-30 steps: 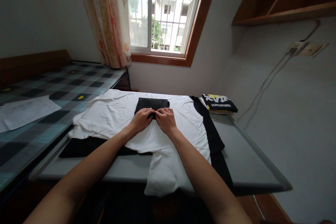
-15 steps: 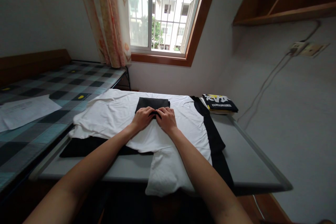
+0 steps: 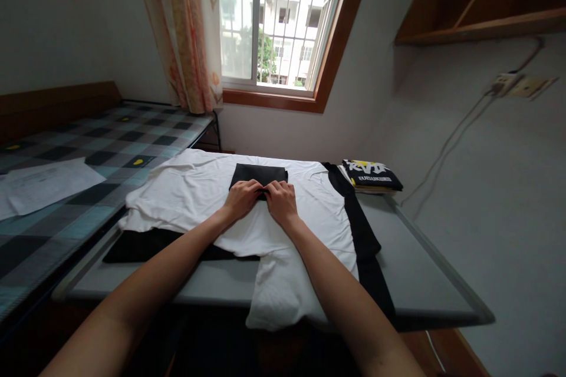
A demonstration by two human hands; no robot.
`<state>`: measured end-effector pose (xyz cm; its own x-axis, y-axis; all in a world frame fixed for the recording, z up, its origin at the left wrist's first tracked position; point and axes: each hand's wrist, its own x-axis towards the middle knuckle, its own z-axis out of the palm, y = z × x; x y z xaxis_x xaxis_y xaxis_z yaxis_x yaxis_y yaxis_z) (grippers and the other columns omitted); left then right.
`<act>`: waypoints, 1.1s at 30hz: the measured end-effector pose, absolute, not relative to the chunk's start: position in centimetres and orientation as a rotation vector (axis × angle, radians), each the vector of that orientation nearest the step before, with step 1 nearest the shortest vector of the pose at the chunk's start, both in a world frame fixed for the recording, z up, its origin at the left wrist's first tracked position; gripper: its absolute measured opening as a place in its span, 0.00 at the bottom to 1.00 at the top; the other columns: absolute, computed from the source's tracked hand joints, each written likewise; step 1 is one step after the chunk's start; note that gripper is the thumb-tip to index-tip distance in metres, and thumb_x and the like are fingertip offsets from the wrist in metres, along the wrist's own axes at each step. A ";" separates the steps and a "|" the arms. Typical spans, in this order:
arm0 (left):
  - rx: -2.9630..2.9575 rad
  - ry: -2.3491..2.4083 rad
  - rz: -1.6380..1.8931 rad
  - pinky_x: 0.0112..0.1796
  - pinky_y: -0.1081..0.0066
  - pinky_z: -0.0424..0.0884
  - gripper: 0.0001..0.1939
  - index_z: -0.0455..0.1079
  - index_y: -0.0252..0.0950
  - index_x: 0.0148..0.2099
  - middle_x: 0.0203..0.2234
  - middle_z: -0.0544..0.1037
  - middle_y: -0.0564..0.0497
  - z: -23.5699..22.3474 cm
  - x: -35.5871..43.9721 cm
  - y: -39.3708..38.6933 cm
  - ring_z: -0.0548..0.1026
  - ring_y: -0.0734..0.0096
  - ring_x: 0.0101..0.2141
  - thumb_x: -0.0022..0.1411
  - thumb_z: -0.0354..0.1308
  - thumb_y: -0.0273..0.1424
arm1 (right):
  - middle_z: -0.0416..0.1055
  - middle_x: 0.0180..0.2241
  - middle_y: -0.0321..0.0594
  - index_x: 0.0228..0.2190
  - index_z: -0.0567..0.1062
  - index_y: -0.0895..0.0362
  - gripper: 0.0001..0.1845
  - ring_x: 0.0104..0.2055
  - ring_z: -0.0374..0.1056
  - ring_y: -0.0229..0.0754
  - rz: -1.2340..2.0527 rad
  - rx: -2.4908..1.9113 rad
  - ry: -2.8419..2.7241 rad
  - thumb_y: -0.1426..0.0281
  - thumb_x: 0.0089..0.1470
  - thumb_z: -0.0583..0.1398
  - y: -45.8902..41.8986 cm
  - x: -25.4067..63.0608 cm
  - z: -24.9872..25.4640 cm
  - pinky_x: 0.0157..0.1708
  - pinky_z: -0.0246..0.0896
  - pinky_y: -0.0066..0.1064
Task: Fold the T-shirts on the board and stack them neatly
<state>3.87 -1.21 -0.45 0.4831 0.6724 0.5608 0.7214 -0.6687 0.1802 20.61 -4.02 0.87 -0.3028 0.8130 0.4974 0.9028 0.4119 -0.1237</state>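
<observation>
A flat, black, folded rectangle [image 3: 259, 173], its exact kind unclear, lies on a spread-out white T-shirt [image 3: 186, 188]. At its near edge, my left hand [image 3: 243, 197] pinches the black material with fingers curled over it. My right hand [image 3: 282, 197] grips the same edge just beside, the two thumbs and forefingers almost touching. Both hands cover most of the near edge. Beneath the white T-shirt, a black garment [image 3: 365, 230] sticks out at the right and at the near left. One white sleeve [image 3: 276, 294] hangs over the table's near edge.
The grey table [image 3: 424, 265] carries a stack with a folded black printed shirt [image 3: 374, 175] at the back right. Left stands a bed with a checked cover [image 3: 163, 129] and paper sheets [image 3: 48, 185] on it. Behind are a barred window [image 3: 287, 29] and a curtain [image 3: 194, 41].
The whole view has shifted very slightly. Both hands keep their hold on the black piece, and the clothes lie as before.
</observation>
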 end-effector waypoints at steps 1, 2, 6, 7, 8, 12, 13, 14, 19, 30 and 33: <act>-2.632 -1.248 -0.953 0.43 0.64 0.69 0.08 0.72 0.39 0.44 0.40 0.78 0.49 -0.5 3.9 -1.2 0.76 0.65 0.39 0.66 0.52 0.29 | 0.73 0.42 0.45 0.41 0.76 0.54 0.11 0.45 0.62 0.49 -0.240 -1.454 -2.174 0.68 0.63 0.54 -4.0 20.6 0.8 0.46 0.50 0.41; -2.628 -1.255 -0.968 0.43 0.63 0.69 0.08 0.72 0.39 0.44 0.40 0.78 0.49 -0.5 3.9 -1.3 0.76 0.64 0.39 0.66 0.53 0.29 | 0.73 0.42 0.45 0.41 0.76 0.54 0.11 0.45 0.62 0.49 -0.234 -1.450 -2.164 0.68 0.63 0.54 -4.0 20.6 0.7 0.46 0.50 0.41; -2.632 -1.255 -1.028 0.44 0.62 0.69 0.09 0.72 0.39 0.46 0.41 0.78 0.48 -0.6 3.8 -1.3 0.75 0.63 0.41 0.65 0.54 0.31 | 0.72 0.43 0.44 0.44 0.75 0.54 0.11 0.48 0.61 0.49 -0.207 -1.419 -2.127 0.68 0.60 0.57 -3.8 20.8 0.4 0.48 0.50 0.41; -2.635 -1.252 -1.040 0.45 0.62 0.69 0.10 0.72 0.39 0.47 0.42 0.78 0.48 -0.6 3.8 -1.4 0.75 0.63 0.41 0.65 0.54 0.31 | 0.72 0.43 0.44 0.44 0.75 0.54 0.12 0.48 0.61 0.49 -0.201 -1.412 -2.120 0.68 0.59 0.57 -3.8 20.9 0.3 0.48 0.51 0.41; -2.635 -1.252 -1.051 0.45 0.62 0.69 0.11 0.71 0.40 0.48 0.42 0.77 0.48 -0.6 3.7 -1.4 0.75 0.63 0.42 0.64 0.55 0.32 | 0.72 0.43 0.44 0.45 0.75 0.54 0.12 0.48 0.61 0.49 -0.195 -1.407 -2.113 0.68 0.59 0.57 -3.9 21.0 0.3 0.48 0.51 0.41; -2.609 -1.257 -1.059 0.46 0.61 0.68 0.11 0.72 0.39 0.47 0.42 0.77 0.48 -0.4 3.4 -1.7 0.74 0.62 0.43 0.63 0.56 0.31 | 0.71 0.43 0.44 0.42 0.76 0.53 0.11 0.48 0.61 0.49 -0.171 -1.398 -2.078 0.70 0.56 0.58 -4.0 21.5 0.4 0.48 0.52 0.40; -2.603 -1.258 -1.054 0.46 0.61 0.68 0.10 0.72 0.39 0.47 0.42 0.77 0.48 -0.3 3.3 -1.7 0.74 0.61 0.43 0.62 0.57 0.31 | 0.71 0.42 0.44 0.42 0.76 0.53 0.11 0.47 0.61 0.49 -0.165 -1.402 -2.066 0.71 0.56 0.58 -4.0 21.6 0.4 0.48 0.52 0.40; -2.596 -1.258 -1.050 0.46 0.61 0.68 0.10 0.73 0.39 0.46 0.41 0.77 0.48 -0.3 3.3 -1.7 0.73 0.61 0.42 0.62 0.57 0.31 | 0.71 0.42 0.44 0.41 0.76 0.53 0.11 0.47 0.61 0.49 -0.160 -1.407 -2.054 0.71 0.55 0.59 -4.0 21.7 0.4 0.47 0.52 0.40; -2.580 -1.212 -1.020 0.45 0.60 0.67 0.10 0.74 0.40 0.46 0.41 0.77 0.48 -0.3 3.2 -1.5 0.72 0.60 0.42 0.63 0.57 0.32 | 0.71 0.42 0.44 0.40 0.76 0.53 0.09 0.46 0.62 0.49 -0.144 -1.410 -2.043 0.69 0.57 0.59 -3.9 21.8 0.5 0.47 0.53 0.40; -2.542 -1.181 -0.902 0.43 0.58 0.64 0.11 0.74 0.39 0.45 0.39 0.77 0.47 0.0 3.8 -1.5 0.69 0.59 0.41 0.67 0.50 0.31 | 0.71 0.42 0.44 0.41 0.75 0.53 0.09 0.47 0.61 0.48 -0.167 -1.393 -2.055 0.68 0.59 0.57 -3.7 21.2 0.3 0.48 0.51 0.40; -2.541 -1.178 -0.903 0.42 0.59 0.63 0.10 0.75 0.40 0.43 0.37 0.78 0.48 -0.1 3.7 -1.5 0.69 0.61 0.39 0.67 0.51 0.31 | 0.71 0.42 0.43 0.41 0.75 0.53 0.09 0.47 0.61 0.48 -0.169 -1.369 -2.063 0.68 0.58 0.58 -3.8 21.0 0.4 0.49 0.49 0.40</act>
